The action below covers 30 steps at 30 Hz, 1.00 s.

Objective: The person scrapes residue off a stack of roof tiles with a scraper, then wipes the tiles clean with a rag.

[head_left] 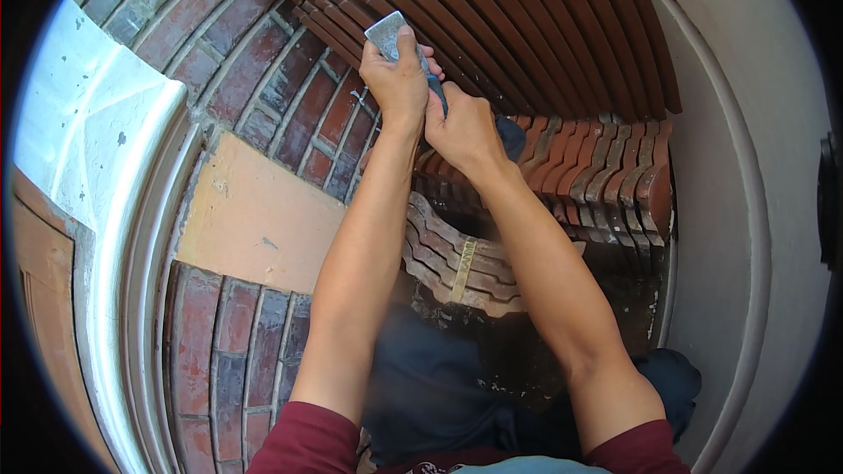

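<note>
Ideally, the left grip [395, 79], pinching the scraper [385, 36] near twelve o'clock, avoids the blade edge [383, 24], while the right grip [463, 127], wrapped round the handle [437, 93], steadies it.

Head view faces down — seemingly close — over hands [397, 81].

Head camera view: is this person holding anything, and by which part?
Yes, a scraper-like tool: the left hand holds its flat metal blade, and the right hand grips its dark handle.
</note>
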{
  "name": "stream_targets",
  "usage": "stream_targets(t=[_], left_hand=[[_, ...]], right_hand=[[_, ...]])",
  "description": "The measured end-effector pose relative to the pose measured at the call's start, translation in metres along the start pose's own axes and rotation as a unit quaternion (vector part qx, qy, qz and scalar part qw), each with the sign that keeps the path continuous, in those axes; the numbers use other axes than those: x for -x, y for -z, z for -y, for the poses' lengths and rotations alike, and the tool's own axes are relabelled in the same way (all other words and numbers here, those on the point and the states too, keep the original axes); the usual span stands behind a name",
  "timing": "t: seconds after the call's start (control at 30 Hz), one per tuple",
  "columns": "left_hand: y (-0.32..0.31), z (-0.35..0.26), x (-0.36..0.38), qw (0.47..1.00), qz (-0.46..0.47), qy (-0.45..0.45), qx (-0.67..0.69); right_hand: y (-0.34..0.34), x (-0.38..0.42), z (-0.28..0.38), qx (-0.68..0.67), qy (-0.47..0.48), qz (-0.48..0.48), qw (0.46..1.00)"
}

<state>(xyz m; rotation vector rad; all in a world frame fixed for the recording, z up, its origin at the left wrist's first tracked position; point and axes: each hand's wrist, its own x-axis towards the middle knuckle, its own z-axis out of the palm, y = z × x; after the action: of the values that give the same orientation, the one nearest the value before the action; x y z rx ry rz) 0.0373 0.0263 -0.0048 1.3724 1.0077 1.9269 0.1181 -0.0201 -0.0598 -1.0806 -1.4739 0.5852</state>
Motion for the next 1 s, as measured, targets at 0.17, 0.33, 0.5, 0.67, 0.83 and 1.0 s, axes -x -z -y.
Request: stream_targets(t=[0.17, 0.33, 0.5, 0.67, 0.83, 1.0], left_hand=[[-0.002, -0.002, 0.0, 1.0, 0.003, 0.004, -0.008], [-0.003, -0.007, 0.001, 0.999, -0.006, 0.01, -0.031], [-0.005, -0.017, 0.001, 0.997, -0.021, 0.032, -0.073], [-0.011, -0.025, 0.002, 0.996, -0.03, 0.081, -0.021], [-0.011, -0.025, 0.002, 0.995, -0.028, 0.093, -0.03], [-0.012, -0.025, 0.0, 0.993, -0.036, 0.1, -0.04]], right_hand=[[0.002, -0.001, 0.001, -0.007, 0.008, 0.002, 1.0], [0.007, -0.002, 0.006, -0.021, -0.007, 0.029, 0.999], [0.018, -0.003, 0.023, -0.02, -0.044, 0.068, 0.996], [0.04, -0.009, 0.049, 0.058, -0.094, 0.119, 0.987], [0.036, -0.009, 0.043, 0.074, -0.074, 0.101, 0.989], [0.051, -0.014, 0.057, 0.052, -0.141, 0.169, 0.974]])
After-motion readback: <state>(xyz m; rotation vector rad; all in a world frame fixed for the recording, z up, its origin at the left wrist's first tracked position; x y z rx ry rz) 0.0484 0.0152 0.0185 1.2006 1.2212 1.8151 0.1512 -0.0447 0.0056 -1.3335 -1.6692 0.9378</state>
